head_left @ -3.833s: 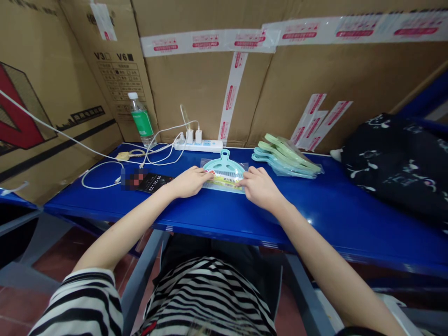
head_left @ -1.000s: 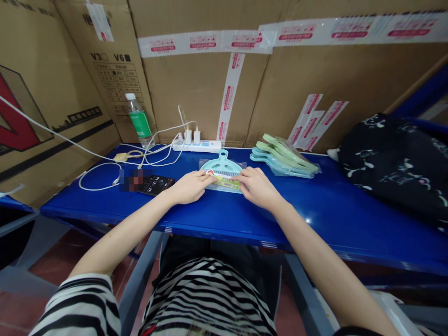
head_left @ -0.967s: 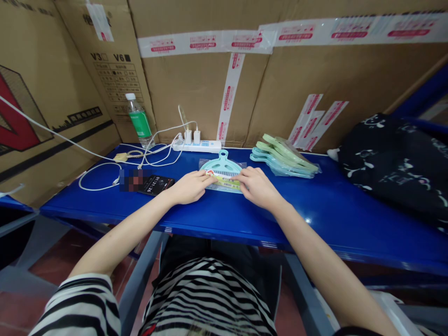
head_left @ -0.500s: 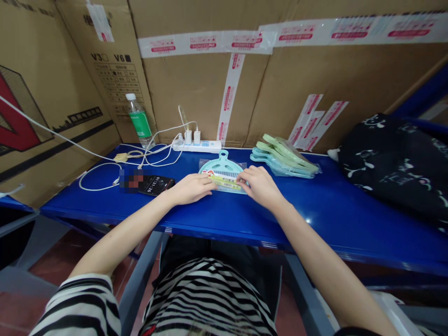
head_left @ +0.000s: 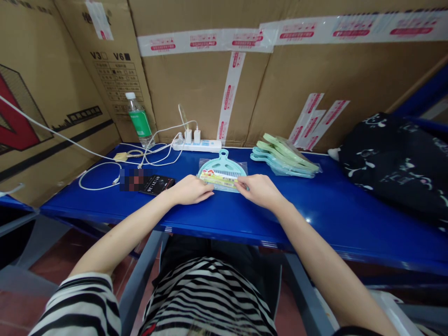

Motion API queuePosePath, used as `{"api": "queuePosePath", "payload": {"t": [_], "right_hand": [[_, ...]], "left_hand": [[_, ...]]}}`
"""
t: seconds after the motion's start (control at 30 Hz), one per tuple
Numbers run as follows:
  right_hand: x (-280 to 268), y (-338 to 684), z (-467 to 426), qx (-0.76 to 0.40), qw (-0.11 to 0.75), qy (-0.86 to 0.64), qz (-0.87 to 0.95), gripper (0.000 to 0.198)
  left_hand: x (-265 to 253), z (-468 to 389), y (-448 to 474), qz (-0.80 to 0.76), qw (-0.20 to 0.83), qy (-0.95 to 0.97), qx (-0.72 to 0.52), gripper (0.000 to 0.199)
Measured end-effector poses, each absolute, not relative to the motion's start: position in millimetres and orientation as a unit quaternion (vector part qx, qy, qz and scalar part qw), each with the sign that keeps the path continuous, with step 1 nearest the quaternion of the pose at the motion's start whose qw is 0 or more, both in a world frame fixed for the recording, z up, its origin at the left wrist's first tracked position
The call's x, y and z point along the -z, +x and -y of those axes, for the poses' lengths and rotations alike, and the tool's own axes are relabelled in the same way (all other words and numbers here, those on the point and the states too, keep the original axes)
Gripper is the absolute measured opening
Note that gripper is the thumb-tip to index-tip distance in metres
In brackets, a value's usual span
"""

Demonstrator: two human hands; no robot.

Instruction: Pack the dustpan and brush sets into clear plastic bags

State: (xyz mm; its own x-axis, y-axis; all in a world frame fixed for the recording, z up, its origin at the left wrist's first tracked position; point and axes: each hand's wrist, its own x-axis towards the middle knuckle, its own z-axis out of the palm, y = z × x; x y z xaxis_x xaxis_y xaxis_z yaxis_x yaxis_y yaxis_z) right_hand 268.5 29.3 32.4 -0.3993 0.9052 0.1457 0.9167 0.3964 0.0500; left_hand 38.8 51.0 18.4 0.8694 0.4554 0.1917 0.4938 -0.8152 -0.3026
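Observation:
A light-blue dustpan and brush set (head_left: 224, 164) lies flat on the table in a clear plastic bag, its holed handle pointing away from me. Across its near part runs a yellow printed label (head_left: 219, 178). My left hand (head_left: 193, 190) has its fingers closed at the left end of the label and the bag's edge. On the opposite side, my right hand (head_left: 258, 189) pinches the near right edge of the bag by the label's right end. The fingertips partly cover both ends.
Several bagged green and blue dustpans (head_left: 285, 156) are stacked at right, beside a black patterned bag (head_left: 395, 163). A phone (head_left: 157, 185), tangled white cables (head_left: 164, 163), a power strip (head_left: 206, 145) and a bottle (head_left: 140, 122) stand left. Cardboard (head_left: 199, 84) borders the blue table (head_left: 315, 219).
My right hand has shifted slightly left and down, its fingers now closer together at the label's end. The left fingers have drawn back a little, showing more of the label.

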Motion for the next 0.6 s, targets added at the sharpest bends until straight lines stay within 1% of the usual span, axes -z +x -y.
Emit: {"api": "queuePosePath", "payload": {"t": [0.2, 0.6], "right_hand": [[-34.5, 266.7, -27.3, 0.032, 0.029, -0.525, 0.850, 0.023], [-34.2, 266.8, -27.8, 0.023, 0.030, -0.518, 0.855, 0.023]], "left_hand": [[-18.4, -50.5, 39.0, 0.262, 0.172, -0.949, 0.042, 0.026], [-18.5, -49.5, 39.9, 0.264, 0.165, -0.950, 0.027, 0.025]]}}
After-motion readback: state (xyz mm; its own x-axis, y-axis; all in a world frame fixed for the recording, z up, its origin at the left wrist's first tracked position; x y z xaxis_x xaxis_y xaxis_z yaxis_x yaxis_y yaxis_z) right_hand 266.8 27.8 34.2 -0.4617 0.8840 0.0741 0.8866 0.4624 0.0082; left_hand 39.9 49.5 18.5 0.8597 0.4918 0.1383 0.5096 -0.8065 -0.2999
